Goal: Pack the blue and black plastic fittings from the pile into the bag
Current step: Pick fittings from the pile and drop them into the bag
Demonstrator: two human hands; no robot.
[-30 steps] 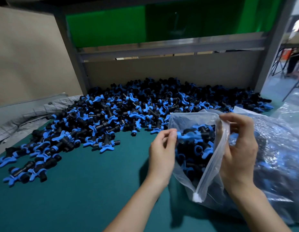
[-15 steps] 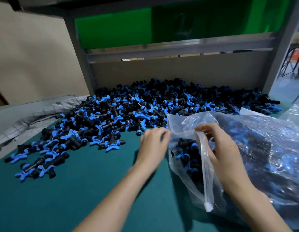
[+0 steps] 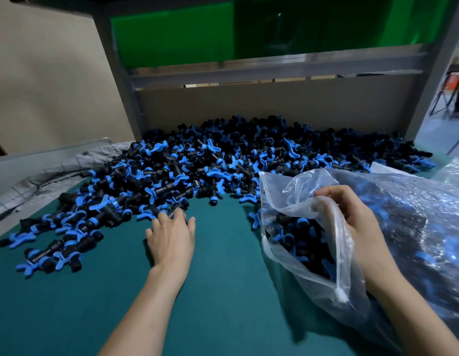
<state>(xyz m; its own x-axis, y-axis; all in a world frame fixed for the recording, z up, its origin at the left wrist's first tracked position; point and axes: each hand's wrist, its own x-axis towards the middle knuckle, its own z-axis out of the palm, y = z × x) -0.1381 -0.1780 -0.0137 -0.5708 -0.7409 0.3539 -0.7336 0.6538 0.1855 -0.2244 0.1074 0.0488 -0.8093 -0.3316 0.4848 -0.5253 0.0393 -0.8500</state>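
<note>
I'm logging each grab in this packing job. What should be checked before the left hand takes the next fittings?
1. Left hand at the edge of the pile, fingers spread: ok.
2. Left hand empty: ok, nothing gripped yet.
3. Bag mouth open: ok, the right hand holds its rim up.
4. Room left in the bag: ok, partly filled.
5. Green table bare between pile and bag: ok.
6. Exact fitting under the fingertips: cannot tell.

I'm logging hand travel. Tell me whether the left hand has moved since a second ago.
Yes. The left hand has left the bag mouth and gone left and forward across the green mat to the pile of fittings, fingertips touching its near edge.
</note>
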